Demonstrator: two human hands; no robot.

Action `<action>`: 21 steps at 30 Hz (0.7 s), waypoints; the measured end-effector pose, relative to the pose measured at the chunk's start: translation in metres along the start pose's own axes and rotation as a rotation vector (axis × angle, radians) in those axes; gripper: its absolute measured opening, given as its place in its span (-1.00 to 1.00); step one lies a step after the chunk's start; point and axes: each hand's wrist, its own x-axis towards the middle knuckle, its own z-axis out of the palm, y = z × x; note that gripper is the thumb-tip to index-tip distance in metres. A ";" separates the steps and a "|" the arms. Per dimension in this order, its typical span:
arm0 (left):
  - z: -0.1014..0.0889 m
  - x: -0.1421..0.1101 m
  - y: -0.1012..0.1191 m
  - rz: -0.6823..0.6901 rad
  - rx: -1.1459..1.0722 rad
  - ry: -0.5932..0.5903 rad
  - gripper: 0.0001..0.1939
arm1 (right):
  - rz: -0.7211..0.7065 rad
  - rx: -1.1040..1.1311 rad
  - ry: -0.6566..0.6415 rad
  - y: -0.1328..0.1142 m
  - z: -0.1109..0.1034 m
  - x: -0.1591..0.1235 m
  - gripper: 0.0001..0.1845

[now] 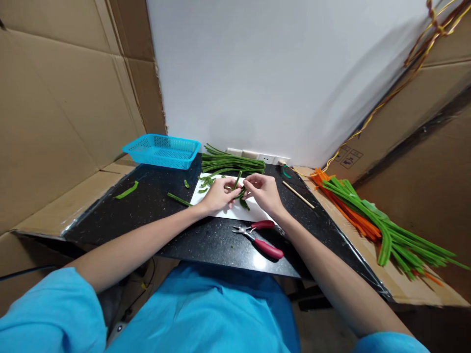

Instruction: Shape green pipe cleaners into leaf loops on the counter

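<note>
My left hand (pixel 220 194) and my right hand (pixel 263 192) meet over a white sheet (pixel 224 214), fingertips pinched together. Between them they hold a dark green pipe cleaner (pixel 238 179), one end of which sticks up. How it is bent inside the fingers is partly hidden. Short curled green pieces (pixel 203 184) lie on the sheet to the left of my left hand. Another dark green piece (pixel 245 204) rests on the sheet under my fingers. Red-handled cutting pliers (pixel 265 245) lie on the black tabletop, closer to my body.
Behind the sheet lies a bundle of green pipe cleaners (pixel 233 163). A blue basket (pixel 162 159) stands back left, a wooden stick (pixel 298 194) lies right. Orange strips (pixel 349 211) and green strips (pixel 390 230) cover the cardboard at right. Cardboard walls (pixel 66 98) flank the table.
</note>
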 end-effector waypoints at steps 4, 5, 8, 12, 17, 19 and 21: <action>-0.002 0.004 -0.002 0.006 -0.028 -0.009 -0.61 | 0.110 0.142 0.038 0.000 0.000 0.003 -0.58; -0.002 0.004 -0.003 0.006 -0.038 -0.014 -0.60 | 0.134 0.177 0.046 0.000 0.000 0.003 -0.57; -0.003 0.005 -0.004 0.000 -0.061 -0.013 -0.55 | 0.201 0.269 0.075 0.001 -0.001 0.004 -0.55; -0.002 0.004 -0.002 -0.024 -0.099 -0.069 -0.46 | 0.208 0.329 0.054 -0.002 -0.004 0.005 -0.56; -0.002 0.003 0.003 -0.057 -0.158 -0.119 -0.48 | 0.237 0.413 -0.077 -0.005 -0.007 0.004 -0.59; -0.003 0.003 0.005 -0.091 -0.172 -0.138 -0.54 | 0.243 0.415 -0.091 -0.004 -0.007 0.004 -0.61; -0.004 0.003 0.008 -0.139 -0.194 -0.145 -0.58 | 0.219 0.395 -0.083 -0.002 -0.005 0.004 -0.64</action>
